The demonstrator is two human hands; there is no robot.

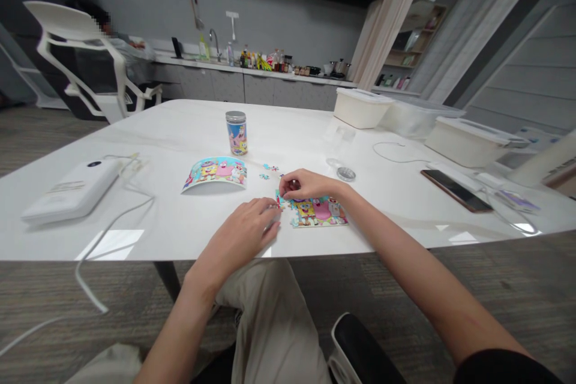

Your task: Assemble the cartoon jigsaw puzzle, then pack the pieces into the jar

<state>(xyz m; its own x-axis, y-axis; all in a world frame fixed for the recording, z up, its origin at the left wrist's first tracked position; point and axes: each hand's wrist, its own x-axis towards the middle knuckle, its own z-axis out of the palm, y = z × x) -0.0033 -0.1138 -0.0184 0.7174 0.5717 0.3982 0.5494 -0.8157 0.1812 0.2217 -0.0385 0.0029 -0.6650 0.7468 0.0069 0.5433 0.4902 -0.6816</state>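
My right hand (303, 185) is curled over the left edge of a partly assembled cartoon jigsaw puzzle (315, 212), with its fingertips touching or nearly touching the blue pieces there. My left hand (245, 231) rests on the table just left of the puzzle, its fingers curved inward. Whether either hand holds a piece is hidden. Several loose jigsaw pieces (269, 168) lie further left, near a curved picture card (215, 173) showing the same cartoon characters. Behind them stands a cylindrical jar (236, 132) with a cartoon label.
The white table (180, 132) also holds a flat white device (67, 192) with a cable, a phone (456, 191), a small round lid (345, 174) and white lidded boxes (362, 108). Behind it, a person (126, 48) sits beyond a white chair (81, 36) near a cluttered counter (270, 69).
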